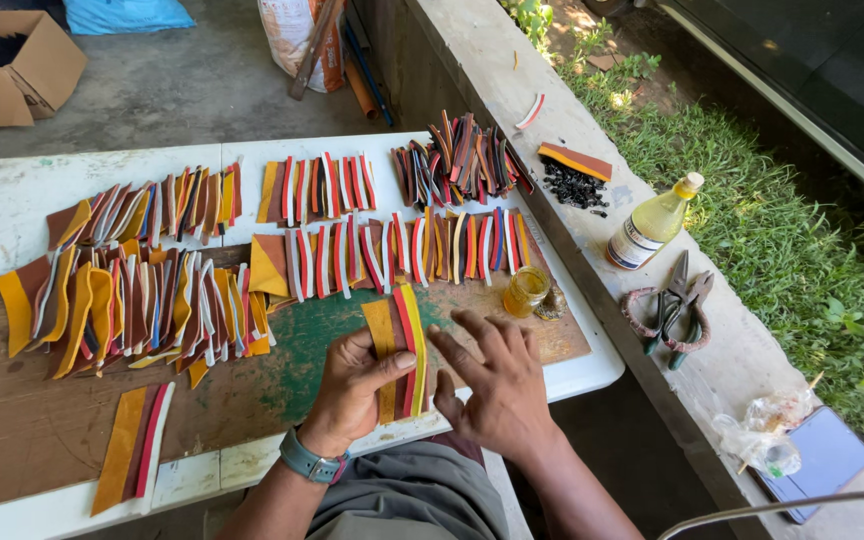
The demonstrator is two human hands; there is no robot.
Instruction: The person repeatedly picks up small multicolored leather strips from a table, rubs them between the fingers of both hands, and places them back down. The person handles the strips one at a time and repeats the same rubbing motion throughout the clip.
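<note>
Evidently the left hand (352,385) keeps a small stack of long flat strips in mustard yellow, brown and red (399,345) together by pinching it, thumb laid across the front and fingers curled behind, so the strips stand aligned edge to edge and point away from the person over the green-stained patch of the worn wooden work board (12,430). The right hand (492,385) is just beside the stack with nothing in it, palm down, fingers spread wide and slightly raised; its fingertips lie close to the strips' right edge, though whether they touch cannot be told. Both wrists rest near the front edge of the white table (12,200), the left one wearing a grey-blue wristband. Rows of similar coloured strips (132,300) are fanned out overlapping across the board, apparently so each colour shows. A small open glass jar of amber liquid (526,291) stands near the right hand, and a yellow plastic bottle (652,225) and pliers (674,310) sit on the concrete ledge.
</note>
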